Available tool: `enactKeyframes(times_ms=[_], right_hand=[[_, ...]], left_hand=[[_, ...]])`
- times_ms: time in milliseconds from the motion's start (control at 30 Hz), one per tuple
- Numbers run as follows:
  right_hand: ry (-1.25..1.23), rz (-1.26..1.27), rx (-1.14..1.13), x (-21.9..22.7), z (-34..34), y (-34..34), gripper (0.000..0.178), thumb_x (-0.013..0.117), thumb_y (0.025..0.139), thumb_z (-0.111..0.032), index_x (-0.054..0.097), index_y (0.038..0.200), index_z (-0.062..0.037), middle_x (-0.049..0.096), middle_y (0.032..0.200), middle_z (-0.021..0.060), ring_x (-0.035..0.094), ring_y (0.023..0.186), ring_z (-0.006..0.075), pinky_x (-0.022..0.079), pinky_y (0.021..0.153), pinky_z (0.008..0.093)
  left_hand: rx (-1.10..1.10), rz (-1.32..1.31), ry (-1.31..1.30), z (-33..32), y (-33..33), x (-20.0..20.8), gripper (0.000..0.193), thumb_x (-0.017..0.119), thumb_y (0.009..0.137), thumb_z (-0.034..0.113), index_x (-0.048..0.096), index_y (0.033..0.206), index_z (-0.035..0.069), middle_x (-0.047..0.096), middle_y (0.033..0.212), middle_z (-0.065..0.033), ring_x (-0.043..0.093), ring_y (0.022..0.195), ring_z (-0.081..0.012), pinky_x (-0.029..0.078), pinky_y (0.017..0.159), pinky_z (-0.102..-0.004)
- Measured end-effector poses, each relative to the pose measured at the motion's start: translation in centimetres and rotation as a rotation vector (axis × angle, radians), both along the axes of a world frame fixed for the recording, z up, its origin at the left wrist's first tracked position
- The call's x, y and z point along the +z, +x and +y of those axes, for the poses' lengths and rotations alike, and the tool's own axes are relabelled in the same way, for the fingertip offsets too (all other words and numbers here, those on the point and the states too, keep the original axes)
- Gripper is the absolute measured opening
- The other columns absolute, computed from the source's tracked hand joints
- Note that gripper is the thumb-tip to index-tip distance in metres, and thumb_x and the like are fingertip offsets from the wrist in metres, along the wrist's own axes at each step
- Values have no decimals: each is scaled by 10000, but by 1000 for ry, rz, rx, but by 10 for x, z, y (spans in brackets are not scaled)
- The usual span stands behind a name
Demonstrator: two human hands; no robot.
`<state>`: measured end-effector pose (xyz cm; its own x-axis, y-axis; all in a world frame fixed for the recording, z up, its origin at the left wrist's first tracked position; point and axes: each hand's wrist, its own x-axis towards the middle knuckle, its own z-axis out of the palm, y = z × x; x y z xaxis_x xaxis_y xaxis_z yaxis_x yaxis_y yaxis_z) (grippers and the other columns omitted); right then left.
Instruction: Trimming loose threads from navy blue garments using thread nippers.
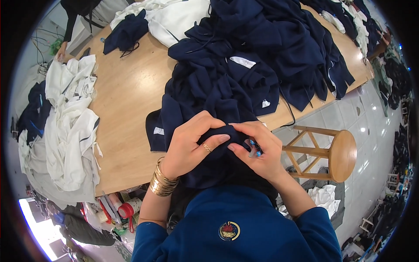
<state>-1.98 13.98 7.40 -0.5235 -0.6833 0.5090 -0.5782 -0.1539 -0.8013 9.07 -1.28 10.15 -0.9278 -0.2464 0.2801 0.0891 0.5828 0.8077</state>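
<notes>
My left hand [187, 142], with gold bangles at the wrist and a ring, pinches a fold of a navy blue garment [209, 168] between thumb and fingers. Close beside it, my right hand [262, 146] grips the same fold with thumb and fingertips. A small tool with bright blue parts [256, 148] is tucked in the right hand's palm; its kind is mostly hidden by the fingers. The garment spreads from the table edge down toward my lap. White tags [159, 131] show on the navy fabric around my hands.
Navy garments [270, 39] heap across the wooden table [126, 96]. White garments [72, 131] hang over its left edge. To the right is a round-seated wooden stool [342, 156]. A red-lidded container [126, 211] sits low on the left. Another person's hand [61, 51] shows at upper left.
</notes>
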Motion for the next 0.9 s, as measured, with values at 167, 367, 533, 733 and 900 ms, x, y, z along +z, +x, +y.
enactKeyframes(times_ms=[167,367,533,733,900], right_hand=[[3,-34,7,6,2,-7,294,708,649,8,632,934,-9,623,808,100,613,681,191,476,578,244],[0,-44,52,9,5,-12,241,702,648,17,644,879,-18,622,809,86,590,637,160,449,545,235],[47,52,79,10,7,-25,308,733,706,-136,618,975,-38,594,852,54,516,648,132,397,545,223],[252,212,76,27,26,-25,442,736,699,-245,579,1069,-61,563,769,53,504,609,159,392,544,258],[264,492,-11,28,32,-23,375,728,670,-266,632,1000,-117,493,653,-2,479,540,148,372,480,267]], left_hand=[[80,42,198,11,-5,0,224,728,721,129,610,882,28,580,808,-60,577,727,-188,459,655,-249],[40,118,19,5,-5,0,246,757,662,83,632,870,49,597,830,-52,592,748,-185,470,645,-255],[80,119,-7,10,-4,-3,240,753,651,68,638,860,53,601,825,-59,594,738,-184,468,628,-247],[57,105,19,11,-1,2,237,746,647,52,638,858,49,601,817,-63,593,737,-187,467,630,-247],[38,118,7,11,-3,3,240,747,640,49,635,853,45,599,810,-63,585,732,-192,464,630,-252]])
